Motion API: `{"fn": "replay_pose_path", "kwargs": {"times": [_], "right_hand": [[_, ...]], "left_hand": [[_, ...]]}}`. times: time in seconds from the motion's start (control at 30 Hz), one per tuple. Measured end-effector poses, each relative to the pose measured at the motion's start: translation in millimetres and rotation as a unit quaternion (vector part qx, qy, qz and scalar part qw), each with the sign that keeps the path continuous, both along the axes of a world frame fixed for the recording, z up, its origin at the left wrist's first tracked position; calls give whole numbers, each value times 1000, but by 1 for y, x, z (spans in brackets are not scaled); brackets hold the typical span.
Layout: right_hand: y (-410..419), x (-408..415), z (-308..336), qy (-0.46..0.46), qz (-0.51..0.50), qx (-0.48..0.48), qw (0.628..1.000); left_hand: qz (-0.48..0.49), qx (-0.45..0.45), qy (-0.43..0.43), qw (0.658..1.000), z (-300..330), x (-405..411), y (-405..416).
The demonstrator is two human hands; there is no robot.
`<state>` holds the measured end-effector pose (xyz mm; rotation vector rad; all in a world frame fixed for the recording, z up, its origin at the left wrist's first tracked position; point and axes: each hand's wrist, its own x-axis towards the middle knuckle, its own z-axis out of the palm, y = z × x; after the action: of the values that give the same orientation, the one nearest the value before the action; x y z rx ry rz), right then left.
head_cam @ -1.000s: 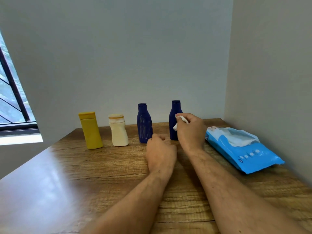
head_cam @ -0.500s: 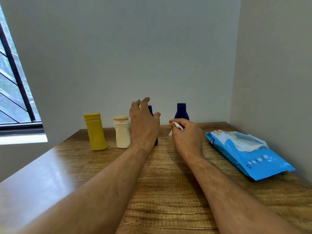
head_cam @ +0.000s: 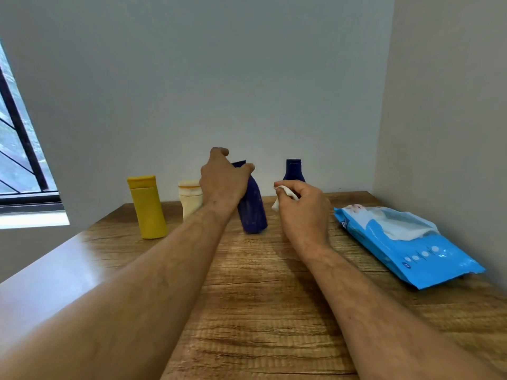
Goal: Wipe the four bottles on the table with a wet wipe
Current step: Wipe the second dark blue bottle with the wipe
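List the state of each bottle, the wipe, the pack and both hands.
Yellow bottle: upright, untouched.
Cream bottle: upright, untouched.
Near blue bottle: tilted, gripped by left hand.
Far blue bottle: upright, untouched.
Wet wipe: crumpled in right hand.
Wipes pack: lying flat, open.

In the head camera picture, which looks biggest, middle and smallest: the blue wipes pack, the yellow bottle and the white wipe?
1. Blue plastic wipes pack, though it lies nearer the camera than the bottle.
2. Yellow plastic bottle.
3. Crumpled white wet wipe, partly hidden inside the right hand, so its full size is unclear.
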<state>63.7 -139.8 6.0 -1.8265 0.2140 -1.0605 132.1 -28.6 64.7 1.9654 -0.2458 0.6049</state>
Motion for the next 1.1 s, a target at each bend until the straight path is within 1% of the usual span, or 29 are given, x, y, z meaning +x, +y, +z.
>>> {"fn": "replay_pose_path", "kwargs": {"times": [0.07,0.13,0.23,0.33,0.4,0.47,0.57,0.67,0.77,0.83,1.0,1.03,1.1], "right_hand": [[0,-3,4,-6,8,7,1000],[-1,-7,9,-12,40,20,999],[1,-15,18,-6,142,46,989],[10,-19,18,18,224,38,974],[17,-19,16,42,253,23,966],[22,-18,13,61,254,-13,965],[31,-16,9,76,243,-63,965],[37,-13,6,83,229,-103,964],[37,-15,6,69,210,-127,967],[37,-16,6,70,203,-150,965],[38,-23,9,97,272,-184,939],[38,-25,11,107,289,-193,931],[37,-29,14,140,323,-209,912]], "left_hand": [[-31,-60,31,997,4,-5,15],[-85,-133,84,984,9,-15,34],[-183,-226,188,938,2,-34,61],[-245,-285,271,886,-25,-42,78],[-281,-330,296,852,-43,-41,86],[-307,-375,305,819,-52,-36,92],[-326,-427,298,789,-58,-25,96],[-347,-429,308,775,-65,-18,93],[-358,-402,306,785,-71,-17,88],[-365,-403,307,781,-71,-18,85],[-344,-463,291,763,-68,-18,82],[-337,-474,283,762,-67,-18,83],[-315,-487,262,771,-66,-16,84]]}}
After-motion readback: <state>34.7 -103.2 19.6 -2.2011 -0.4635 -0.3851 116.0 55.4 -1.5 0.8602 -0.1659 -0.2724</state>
